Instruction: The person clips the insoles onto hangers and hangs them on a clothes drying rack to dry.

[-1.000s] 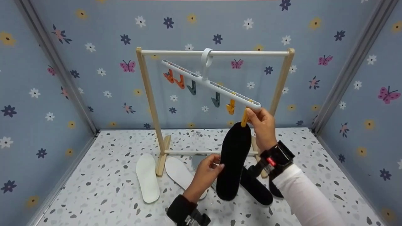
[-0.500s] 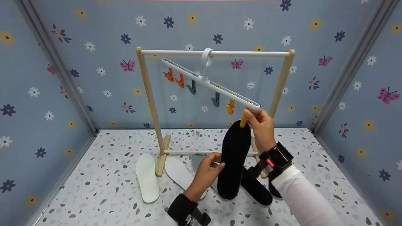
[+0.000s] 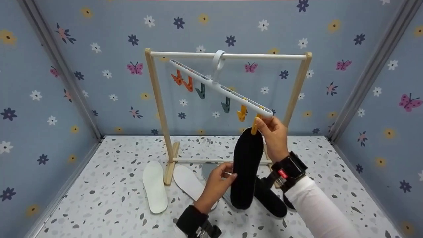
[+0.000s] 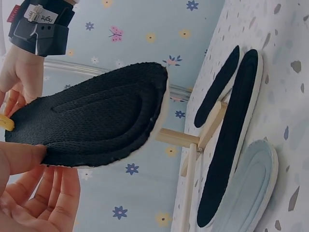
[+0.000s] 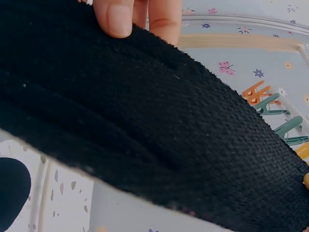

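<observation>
A black insole (image 3: pixel 248 168) hangs upright below the right end of a white clip hanger (image 3: pixel 218 86). My left hand (image 3: pixel 216 183) pinches its edge about halfway down, thumb on the dark face in the left wrist view. At the top of the insole, my right hand (image 3: pixel 277 135) pinches a yellow clothespin (image 3: pixel 254 127) that sits over the insole's tip. Another yellow clothespin (image 3: pixel 242 114) dangles beside it with nothing in it. Farther left along the hanger are green clothespins (image 3: pixel 226 105) and orange clothespins (image 3: pixel 188 84). The right wrist view shows mostly the insole's textured face (image 5: pixel 145 111).
The hanger hooks over the white top rod (image 3: pixel 264 55) of a wooden rack. On the speckled surface lie a pale green insole (image 3: pixel 154 188), a white insole (image 3: pixel 188 181), a grey-blue insole (image 4: pixel 251 183) and black insoles (image 4: pixel 229 140). Flower-patterned walls enclose the space.
The right hand, the clothespin and the hanger's near end have shifted slightly left. Both hands keep the same hold, and the black insole's lower end has risen a little.
</observation>
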A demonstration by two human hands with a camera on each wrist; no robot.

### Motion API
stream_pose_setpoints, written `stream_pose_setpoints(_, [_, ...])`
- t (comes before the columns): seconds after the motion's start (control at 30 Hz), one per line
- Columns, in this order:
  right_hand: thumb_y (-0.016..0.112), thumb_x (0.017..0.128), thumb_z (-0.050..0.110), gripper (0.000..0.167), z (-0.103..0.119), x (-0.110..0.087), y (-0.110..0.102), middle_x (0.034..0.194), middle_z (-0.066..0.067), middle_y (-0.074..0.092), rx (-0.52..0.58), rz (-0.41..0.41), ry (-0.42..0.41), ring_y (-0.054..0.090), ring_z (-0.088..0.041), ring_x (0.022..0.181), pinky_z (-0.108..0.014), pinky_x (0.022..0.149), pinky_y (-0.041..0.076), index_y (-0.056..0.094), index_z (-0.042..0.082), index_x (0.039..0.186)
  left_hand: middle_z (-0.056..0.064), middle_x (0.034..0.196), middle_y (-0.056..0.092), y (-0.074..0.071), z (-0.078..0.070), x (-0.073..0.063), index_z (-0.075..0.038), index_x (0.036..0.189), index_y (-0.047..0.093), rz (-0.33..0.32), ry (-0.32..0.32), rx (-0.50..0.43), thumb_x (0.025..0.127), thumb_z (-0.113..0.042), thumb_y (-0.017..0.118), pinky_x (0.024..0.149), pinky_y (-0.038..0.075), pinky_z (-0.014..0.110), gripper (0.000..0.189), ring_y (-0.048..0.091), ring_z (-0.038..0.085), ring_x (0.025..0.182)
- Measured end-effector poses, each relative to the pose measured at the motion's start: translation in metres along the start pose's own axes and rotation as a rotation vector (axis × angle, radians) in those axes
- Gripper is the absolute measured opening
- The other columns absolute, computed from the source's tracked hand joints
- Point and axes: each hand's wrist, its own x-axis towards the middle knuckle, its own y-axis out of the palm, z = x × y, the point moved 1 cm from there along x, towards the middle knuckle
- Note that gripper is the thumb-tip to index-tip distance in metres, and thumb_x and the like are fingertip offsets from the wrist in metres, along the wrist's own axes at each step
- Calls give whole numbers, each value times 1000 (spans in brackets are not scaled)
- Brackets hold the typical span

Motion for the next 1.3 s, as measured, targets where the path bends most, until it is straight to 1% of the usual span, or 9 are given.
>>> stream_pose_setpoints(0.17, [64, 89, 5, 15, -1, 0, 3, 86, -4, 60, 46, 5, -2, 58, -13, 81, -26, 79, 52, 58, -3, 101, 6, 101, 63, -3, 7, 0, -7, 111, 63, -23, 22, 43, 91, -10, 62, 72, 48, 25, 20, 59, 19, 86])
stream_pose_setpoints(0.3, [63, 89, 3, 15, -2, 0, 5, 87, -4, 61, 60, 11, 7, 58, -12, 81, -24, 77, 52, 58, -3, 102, 6, 104, 63, -6, 13, 1, -7, 111, 63, -40, 46, 70, 91, -10, 62, 78, 49, 28, 21, 59, 19, 91])
stream_pose_setpoints(0.4, [63, 89, 3, 17, -1, 0, 5, 87, -4, 61, 60, 14, 14, 58, -13, 80, -24, 76, 52, 58, -4, 103, 8, 103, 64, -7, 18, 2, -4, 111, 62, -49, 58, 86, 90, -7, 61, 79, 49, 32, 21, 59, 22, 92])
stream_pose_setpoints(0.5, [64, 89, 5, 19, -1, 0, 4, 87, -4, 60, 41, 18, 19, 58, -13, 81, -24, 77, 52, 57, -5, 104, 11, 100, 64, -10, 20, 1, -2, 110, 62, -56, 50, 94, 90, -5, 60, 75, 50, 31, 20, 60, 24, 91])
stream_pose_setpoints(0.63, [63, 89, 4, 19, -1, 0, 4, 87, -3, 61, 41, 25, 21, 59, -13, 82, -25, 78, 52, 57, -5, 105, 16, 100, 64, -13, 14, -3, -1, 110, 61, -52, 26, 86, 90, -1, 58, 69, 50, 25, 20, 60, 28, 90])
stream_pose_setpoints(0.83, [64, 88, 5, 18, -2, 2, 1, 88, -4, 61, 28, 34, 20, 59, -13, 82, -25, 79, 52, 58, -3, 104, 24, 101, 61, -19, -5, -12, 5, 109, 60, -31, 18, 53, 90, 3, 55, 69, 50, 26, 19, 58, 36, 91])
stream_pose_setpoints(0.9, [65, 88, 6, 20, -3, 2, 1, 89, -4, 61, 17, 35, 24, 59, -13, 83, -25, 80, 52, 58, -3, 105, 22, 102, 62, -22, 0, -13, 3, 109, 59, -34, 17, 54, 91, 2, 56, 71, 49, 26, 19, 59, 34, 92])
stream_pose_setpoints(1.1, [66, 88, 8, 23, -5, 3, 0, 90, -4, 62, 2, 42, 29, 60, -13, 85, -26, 81, 52, 58, -3, 106, 15, 104, 62, -30, 26, -12, -2, 113, 59, -61, -14, 74, 92, -6, 58, 71, 50, 26, 22, 60, 23, 90])
stream_pose_setpoints(1.3, [67, 88, 13, 24, -6, 3, 1, 88, -2, 61, -47, 40, 13, 58, -12, 83, -25, 79, 51, 59, -1, 105, 13, 104, 62, -39, 27, -13, -3, 117, 58, -95, 11, 115, 91, -7, 57, 76, 50, 28, 26, 60, 22, 92])
